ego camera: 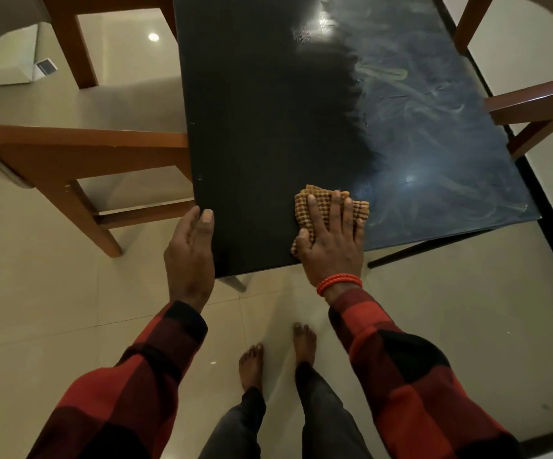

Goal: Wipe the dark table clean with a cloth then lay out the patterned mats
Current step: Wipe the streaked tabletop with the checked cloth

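The dark table (268,111) fills the upper middle of the head view. Its left half looks plain black and its right half shows pale smeared streaks. My right hand (333,241) lies flat with spread fingers on a folded orange-brown checked cloth (321,202), pressing it onto the table near the front edge. My left hand (190,256) rests against the table's front left corner, fingers relaxed, thumb on the top surface. No patterned mats are in view.
A wooden chair (79,154) stands close to the table's left side. Another wooden chair (533,104) stands at the right. A white box (10,61) sits on the tiled floor at the far left. My bare feet stand just before the table.
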`<state>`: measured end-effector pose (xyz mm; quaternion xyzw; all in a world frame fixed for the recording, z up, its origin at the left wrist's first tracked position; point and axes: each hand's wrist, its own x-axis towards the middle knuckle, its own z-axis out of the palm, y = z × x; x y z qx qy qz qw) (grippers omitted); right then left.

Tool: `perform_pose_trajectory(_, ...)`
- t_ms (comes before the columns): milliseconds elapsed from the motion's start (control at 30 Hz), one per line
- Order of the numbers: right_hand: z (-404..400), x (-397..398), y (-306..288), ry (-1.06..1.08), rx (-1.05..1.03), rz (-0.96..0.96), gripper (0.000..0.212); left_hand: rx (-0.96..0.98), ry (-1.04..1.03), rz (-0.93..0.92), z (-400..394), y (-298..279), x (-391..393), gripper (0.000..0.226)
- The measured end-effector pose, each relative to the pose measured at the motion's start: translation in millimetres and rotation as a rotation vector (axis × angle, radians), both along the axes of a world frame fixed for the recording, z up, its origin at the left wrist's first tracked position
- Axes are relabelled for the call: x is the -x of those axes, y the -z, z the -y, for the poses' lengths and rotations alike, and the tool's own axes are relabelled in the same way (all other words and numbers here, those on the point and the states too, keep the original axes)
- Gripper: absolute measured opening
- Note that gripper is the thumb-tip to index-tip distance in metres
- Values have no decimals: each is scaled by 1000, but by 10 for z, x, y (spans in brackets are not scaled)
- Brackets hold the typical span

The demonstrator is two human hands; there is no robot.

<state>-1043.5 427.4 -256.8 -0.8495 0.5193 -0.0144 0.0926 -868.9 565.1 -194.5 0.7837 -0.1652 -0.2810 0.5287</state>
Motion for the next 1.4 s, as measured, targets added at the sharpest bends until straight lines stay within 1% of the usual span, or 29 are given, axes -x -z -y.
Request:
perform_pose_trajectory(67,152,120,8,32,0,-10,65,-32,39,97,102,-15,69,63)
perform_pose_trajectory(133,299,237,19,64,-1,-14,65,-22,60,137,223,-28,144,58)
perform_pose_trajectory(233,512,376,20,93,13,-12,66,-16,40,129,366,-26,215,50)
perform_pose_trajectory(367,725,473,-3,88,23,-7,66,-44,38,118,436,19,283,50)
perform_pose_trajectory(467,749,489,-15,66,20,-2,68,-73,77,127,489,40,375,49)
perform_pose_trajectory(633,752,531,-47,8,-13,-46,85,-104,210,151,803,-46,685,54)
perform_pose_trajectory(833,912,546,-162,-49,-22,39,73,-131,321,113,1441,-167,1014,54)
perform_pose_trajectory(933,1206,545,-284,-40,-100,121,64,-149,340,97,1780,-218,1158,50)
perform_pose_trajectory(967,1331,541,-330,11,-155,203,62,-160,346,99,1892,-232,1200,48)
perform_pose_trajectory(1000,1447,530,-380,87,-239,336,62,-168,356,101,1989,-242,1234,47)
perform_pose_trajectory(1067,1712,519,-539,310,-470,697,56,-158,375,102,2212,-271,1305,45)
perform_pose_trajectory(1133,1933,505,-727,570,-637,1044,36,-141,383,69,2442,-293,1354,44)
perform_pose_trajectory(1167,2025,502,-800,679,-684,1162,27,-135,380,43,2546,-295,1363,44)
perform_pose_trajectory(1200,2137,502,-863,768,-752,1273,23,-129,374,19,2671,-295,1361,44)
perform_pose_trajectory(1233,2227,507,-906,840,-867,1400,25,-124,363,5,2783,-291,1355,45)
perform_pose_trajectory(1300,2412,534,-973,911,-1164,1658,39,-118,332,-10,3034,-268,1318,46)
perform_pose_trajectory(1333,2486,552,-1016,908,-1279,1759,43,-119,308,-28,3142,-250,1291,48)
perform_pose_trajectory(1400,2669,559,-1082,856,-1426,1895,46,-118,259,-112,3386,-230,1210,56)
